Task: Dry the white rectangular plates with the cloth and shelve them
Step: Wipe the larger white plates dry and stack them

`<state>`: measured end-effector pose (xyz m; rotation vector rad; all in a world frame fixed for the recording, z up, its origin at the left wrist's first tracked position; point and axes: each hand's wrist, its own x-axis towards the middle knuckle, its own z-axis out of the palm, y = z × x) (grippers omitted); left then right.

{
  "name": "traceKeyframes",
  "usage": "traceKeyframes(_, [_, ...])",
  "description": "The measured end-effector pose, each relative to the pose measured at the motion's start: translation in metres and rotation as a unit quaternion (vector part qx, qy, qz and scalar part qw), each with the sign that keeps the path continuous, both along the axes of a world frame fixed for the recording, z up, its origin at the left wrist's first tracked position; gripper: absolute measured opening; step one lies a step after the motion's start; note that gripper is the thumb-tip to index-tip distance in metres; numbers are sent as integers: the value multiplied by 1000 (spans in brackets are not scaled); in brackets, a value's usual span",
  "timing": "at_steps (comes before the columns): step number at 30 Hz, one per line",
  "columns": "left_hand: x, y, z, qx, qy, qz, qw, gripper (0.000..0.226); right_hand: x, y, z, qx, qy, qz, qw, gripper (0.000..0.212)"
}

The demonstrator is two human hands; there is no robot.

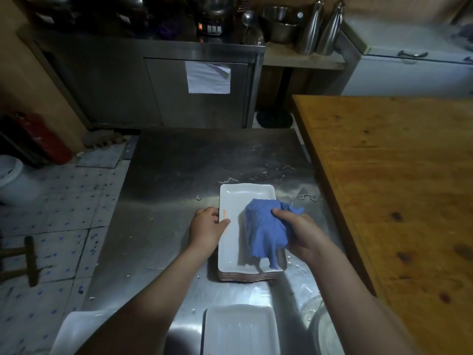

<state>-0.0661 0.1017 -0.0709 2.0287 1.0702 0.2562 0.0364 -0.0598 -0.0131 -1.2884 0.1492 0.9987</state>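
Note:
A stack of white rectangular plates (234, 201) lies on the wet steel table (179, 170). My left hand (206, 228) grips the left rim of the top plate, thumb on the inside. My right hand (298, 233) holds a bunched blue cloth (263, 226) over the right half of that plate. Closer to me lies another white rectangular plate (240, 329), and a third white plate (76, 331) shows at the lower left, partly hidden by my left forearm.
A wooden table (399, 188) runs along the right, touching the steel one. A clear round lid or bowl (320, 329) sits at the lower right. Beyond stand a steel cabinet (153, 85) and a shelf with metal bowls and jugs (307, 29). Tiled floor lies to the left.

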Motion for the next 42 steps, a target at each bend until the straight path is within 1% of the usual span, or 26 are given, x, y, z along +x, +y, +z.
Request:
traceKeyframes(2, [0,-3,2,37,14,0,999,11,1,0,-1,0,13,-15,1000,14])
traceKeyframes(5, [-3,-9,5,75,30,8,997,18,2,-2,0,0,29,-28,999,13])
traceKeyframes(7, [-5,-12,7,87,20,16,996,22,2,-5,2,2,30,-29,999,13])
traceKeyframes(9, [-6,-14,11,89,-2,27,996,21,2,-7,4,3,27,-32,999,13])
traceKeyframes(12, [-2,-17,21,51,-38,42,997,14,1,-10,8,6,18,-37,999,12])
traceKeyframes(14, [0,-19,27,-5,-54,51,997,10,0,-12,13,11,11,-46,999,13])
traceKeyframes(16, [0,-19,32,-57,-64,58,995,10,-2,-14,19,14,-1,-52,999,17])
traceKeyframes(18, [-3,-16,35,-86,-66,65,992,10,-4,-18,29,17,-12,-54,998,19])
traceKeyframes(22, [-16,-14,44,-146,-91,85,981,11,-13,-29,55,19,-39,-56,997,13])
traceKeyframes(25, [-34,-19,52,-205,-133,94,965,12,-25,-40,76,31,-71,-34,996,11])
traceKeyframes(28, [-55,-33,64,-242,-166,100,951,13,-40,-51,94,44,-106,15,993,12])
traceKeyframes(31, [-77,-55,79,-263,-202,90,939,18,-56,-62,111,33,-151,67,986,20])
traceKeyframes(34, [-99,-75,89,-278,-212,86,933,20,-66,-81,128,11,-197,96,976,23])
traceKeyframes(38, [-113,-99,97,-255,-207,82,941,23,-74,-114,141,2,-211,96,973,27])
traceKeyframes(42, [-110,-130,104,-230,-200,86,948,22,-79,-156,141,7,-204,82,975,26])
